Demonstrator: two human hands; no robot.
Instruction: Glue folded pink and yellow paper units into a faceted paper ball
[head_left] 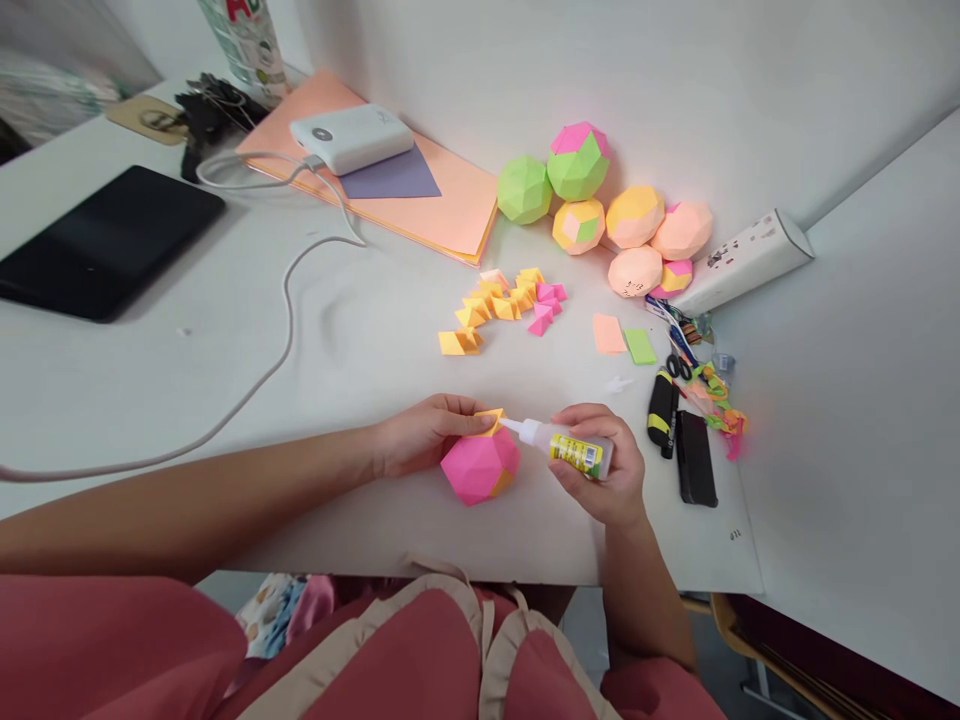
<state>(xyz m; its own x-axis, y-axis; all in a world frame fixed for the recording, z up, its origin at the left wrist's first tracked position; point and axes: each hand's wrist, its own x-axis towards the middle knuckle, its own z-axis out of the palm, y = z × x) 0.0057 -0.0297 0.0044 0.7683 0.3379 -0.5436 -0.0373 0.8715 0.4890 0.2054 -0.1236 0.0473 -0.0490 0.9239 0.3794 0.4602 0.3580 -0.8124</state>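
Head view: left hand (420, 436) pinches an orange paper piece (492, 421), pink paper ball (480, 466) just below that hand; right hand (624, 475) wraps a glue bottle (576, 452). Ball is probably light, crushable: cradle its facets gently.

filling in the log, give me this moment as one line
left hand: pinching orange paper piece; right hand: gripping squeeze bottle, nozzle at piece; pink-orange paper ball: by left hand

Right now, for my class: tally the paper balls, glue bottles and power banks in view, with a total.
Paper balls: 8 (7 near the wall, 1 mostly pink ball at the left hand)
Glue bottles: 1
Power banks: 1
Total: 10
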